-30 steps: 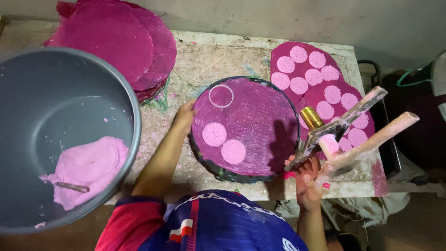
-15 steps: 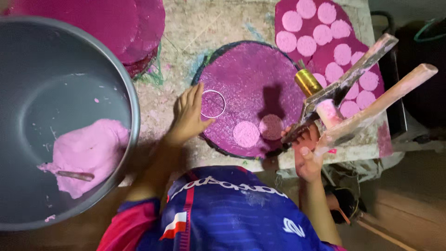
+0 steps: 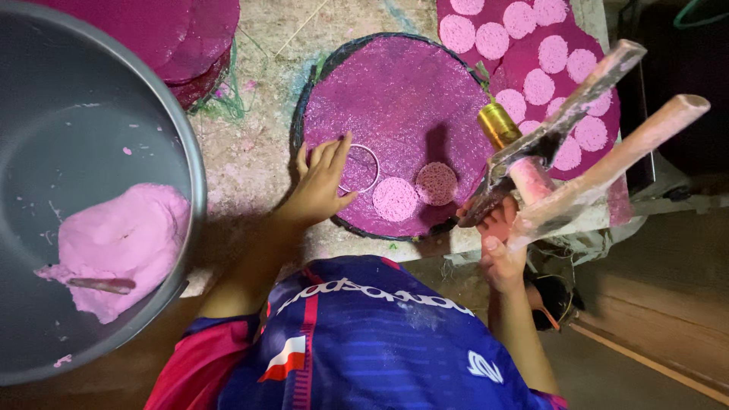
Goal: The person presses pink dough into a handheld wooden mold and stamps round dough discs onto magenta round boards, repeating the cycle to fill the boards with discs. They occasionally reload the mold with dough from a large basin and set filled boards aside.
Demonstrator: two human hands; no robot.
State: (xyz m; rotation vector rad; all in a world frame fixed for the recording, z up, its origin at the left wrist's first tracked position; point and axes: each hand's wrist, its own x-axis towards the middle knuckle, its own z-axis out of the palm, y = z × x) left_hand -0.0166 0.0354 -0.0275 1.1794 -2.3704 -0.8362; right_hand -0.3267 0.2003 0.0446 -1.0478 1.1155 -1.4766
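The left hand [image 3: 320,184] lies flat and open on the near-left rim of a round magenta mat [image 3: 395,99], fingers spread, the fingertips touching a thin metal ring [image 3: 357,168] that rests on the mat. Just right of the ring lie two small discs: a pale pink disc [image 3: 395,199] and, touching it on the far-right side, a darker disc [image 3: 437,183]. The right hand [image 3: 501,247] is closed around the near ends of a pink-stained tool with two long handles [image 3: 600,144], which slant up and away to the right; its lower end sits at the mat's right edge, close to the darker disc. A brass-coloured cylinder [image 3: 499,125] stands just behind the tool, partly covered by it.

Further right, a second magenta sheet [image 3: 600,114] carries many pale discs [image 3: 539,87]; the tool's handles cross over it and hide part of it. At the far left a stack of magenta mats [image 3: 182,38] is cut off by the frame's top edge. To the left, a large grey basin [image 3: 91,144] holds a lump of pink dough [image 3: 125,247] with a stick [image 3: 102,285] lying in it; the basin runs off the left edge. The desk [image 3: 250,152] is rough and powder-stained. The person's blue shirt [image 3: 364,342] covers the desk's near edge.
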